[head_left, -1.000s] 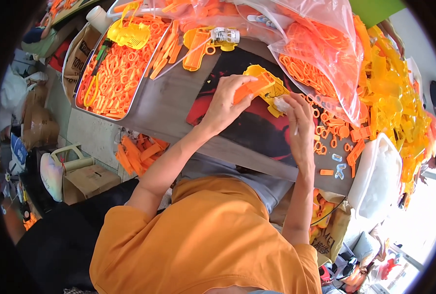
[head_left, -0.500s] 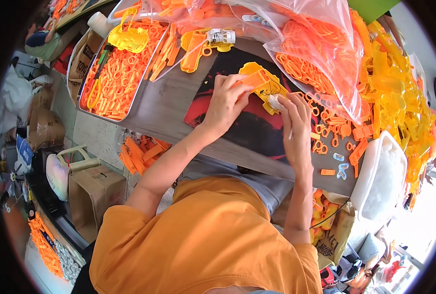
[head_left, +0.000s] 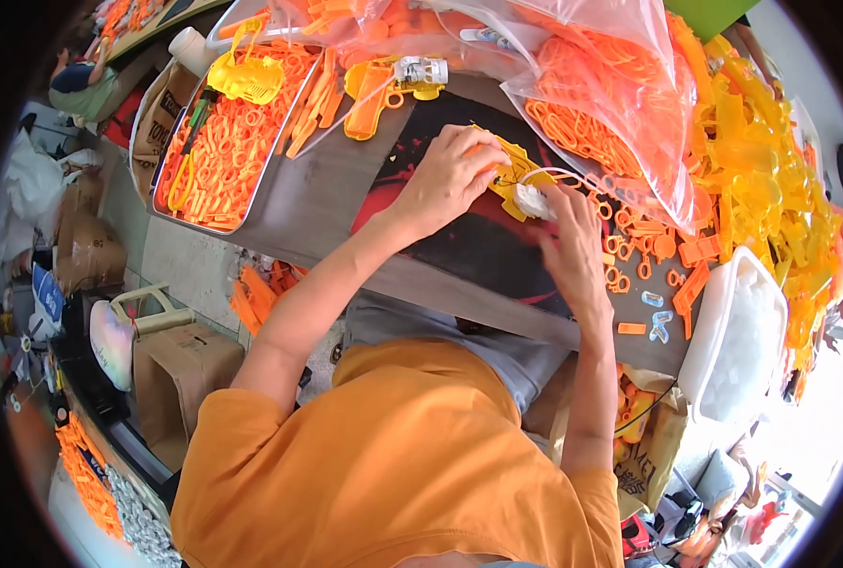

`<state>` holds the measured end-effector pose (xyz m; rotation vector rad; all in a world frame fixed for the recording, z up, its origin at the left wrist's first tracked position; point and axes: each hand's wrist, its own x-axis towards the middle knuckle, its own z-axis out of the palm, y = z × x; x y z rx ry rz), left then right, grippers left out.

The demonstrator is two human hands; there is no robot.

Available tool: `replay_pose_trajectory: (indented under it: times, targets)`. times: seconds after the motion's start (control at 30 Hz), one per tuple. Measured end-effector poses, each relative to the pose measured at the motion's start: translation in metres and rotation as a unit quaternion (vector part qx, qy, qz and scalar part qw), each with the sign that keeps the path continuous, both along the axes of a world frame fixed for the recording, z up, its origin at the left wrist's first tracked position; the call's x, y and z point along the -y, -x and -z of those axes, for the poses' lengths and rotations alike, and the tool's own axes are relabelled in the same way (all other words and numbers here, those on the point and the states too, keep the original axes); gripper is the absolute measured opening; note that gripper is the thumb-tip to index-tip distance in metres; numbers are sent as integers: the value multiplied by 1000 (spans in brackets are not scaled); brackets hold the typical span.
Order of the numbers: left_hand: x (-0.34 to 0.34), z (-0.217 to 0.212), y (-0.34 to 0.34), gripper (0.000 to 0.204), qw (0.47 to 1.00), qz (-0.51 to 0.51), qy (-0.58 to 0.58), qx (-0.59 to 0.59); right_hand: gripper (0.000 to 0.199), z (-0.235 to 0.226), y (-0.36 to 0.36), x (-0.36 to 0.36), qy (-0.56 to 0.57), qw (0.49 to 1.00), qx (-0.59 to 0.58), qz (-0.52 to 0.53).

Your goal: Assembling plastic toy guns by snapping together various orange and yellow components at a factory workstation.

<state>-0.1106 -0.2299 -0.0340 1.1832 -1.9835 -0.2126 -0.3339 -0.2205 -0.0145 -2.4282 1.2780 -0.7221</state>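
My left hand grips a yellow plastic toy part over a dark red-and-black mat on the grey table. My right hand pinches a small white piece against the lower edge of that yellow part; a thin white strand loops from it toward the right. Both hands meet at the part, fingers closed. Small orange ring pieces lie on the table just right of my right hand.
A metal tray of orange parts with a yellow piece sits far left. An orange toy gun lies behind. Clear bags of orange parts, a yellow-orange heap, a white tub at right. Cardboard box on the floor.
Both hands and the yellow part have sunk lower onto the mat. My right hand has slid beneath the part, and the white piece now shows at its fingertips.
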Motion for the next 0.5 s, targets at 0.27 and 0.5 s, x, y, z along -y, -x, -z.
replay_pose_trajectory:
  times: [0.27,0.5]
  targets:
    - [-9,1,1,26,998,-29,-5,57,27,-10,2,3,-310,887,330,87]
    - [-4,4,-5,26,994,9,-50,-99,30,1,-5,2,-319,861,385,96]
